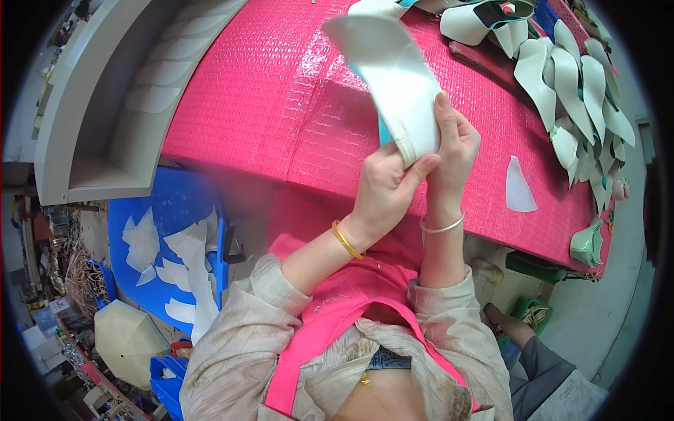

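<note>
Above the table's near edge I hold a white shoe upper (404, 81), with turquoise showing along its left edge. My left hand (382, 181) is closed on its lower end, the thumb pressed across towards the other hand. My right hand (451, 147) grips the lower right side, its thumb up along the edge. The upper's far end points away and to the left, over the pink table cover (260, 91). To the right of my right hand a small pale, tapered piece (519, 186) lies flat on the cover.
More white shoe uppers (537, 77) are lined up along the table's far right. A pale green piece (586, 244) sits at the right corner. At left stand a grey shelf (63, 119) with white cut pieces and a blue tray (172, 184) of white scraps. Another person's leg (540, 358) shows lower right.
</note>
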Tool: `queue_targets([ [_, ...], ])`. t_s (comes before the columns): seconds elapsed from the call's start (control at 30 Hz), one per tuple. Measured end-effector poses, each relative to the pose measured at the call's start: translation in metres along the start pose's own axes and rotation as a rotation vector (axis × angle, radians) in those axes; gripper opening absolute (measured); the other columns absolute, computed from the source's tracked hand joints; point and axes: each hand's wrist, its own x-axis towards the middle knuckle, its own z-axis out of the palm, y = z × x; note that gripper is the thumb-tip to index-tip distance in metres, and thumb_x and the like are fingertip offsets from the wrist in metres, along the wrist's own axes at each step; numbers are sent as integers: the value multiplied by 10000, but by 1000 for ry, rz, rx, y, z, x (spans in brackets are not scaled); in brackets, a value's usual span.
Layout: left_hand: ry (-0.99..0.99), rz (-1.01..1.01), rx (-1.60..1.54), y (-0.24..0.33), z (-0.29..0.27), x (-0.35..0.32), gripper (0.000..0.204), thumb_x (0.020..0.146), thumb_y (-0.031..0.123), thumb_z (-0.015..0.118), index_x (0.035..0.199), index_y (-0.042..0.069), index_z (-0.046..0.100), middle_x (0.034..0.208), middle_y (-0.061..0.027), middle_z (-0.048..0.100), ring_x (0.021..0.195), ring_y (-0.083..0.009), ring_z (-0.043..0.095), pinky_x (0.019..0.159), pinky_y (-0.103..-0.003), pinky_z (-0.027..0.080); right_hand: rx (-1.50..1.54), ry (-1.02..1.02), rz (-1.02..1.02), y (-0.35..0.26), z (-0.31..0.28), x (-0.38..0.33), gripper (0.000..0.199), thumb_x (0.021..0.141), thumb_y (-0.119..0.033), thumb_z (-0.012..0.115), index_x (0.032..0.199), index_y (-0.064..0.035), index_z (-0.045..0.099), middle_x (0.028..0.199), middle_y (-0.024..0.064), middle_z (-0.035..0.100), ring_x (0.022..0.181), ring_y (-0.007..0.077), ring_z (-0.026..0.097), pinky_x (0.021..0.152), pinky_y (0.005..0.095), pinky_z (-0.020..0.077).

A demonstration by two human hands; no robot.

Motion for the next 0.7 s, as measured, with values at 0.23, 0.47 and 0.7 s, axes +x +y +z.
queue_targets([
  [0.23, -220, -153, -44, -8, -1, -3, 189, 822, 145, 608, 831, -44, 600, 742, -110, 557, 679, -143, 517, 612, -281, 397, 625, 114, 244, 13, -13, 11, 477, 926, -418, 373, 778, -20, 590, 658, 50, 585, 558, 105, 558, 496, 234, 455],
  [0.47, -513, -454, -316, 7, -58, 35, 250, 776, 105, 643, 984, -32, 622, 848, -24, 626, 772, -70, 555, 694, -234, 449, 495, -458, 191, 7, -38, 1, 455, 802, -156, 626, 1171, 45, 454, 1088, 96, 553, 993, 156, 534, 874, 302, 422],
  [0.7, -372, -210, 218, 5, -76, 41, 211, 779, 82, 599, 962, -17, 630, 777, -162, 634, 666, -209, 620, 601, -302, 468, 191, -585, 52, 7, -3, 10, 298, 733, -78, 694, 994, 28, 596, 910, 58, 634, 809, 121, 592, 717, 251, 481],
])
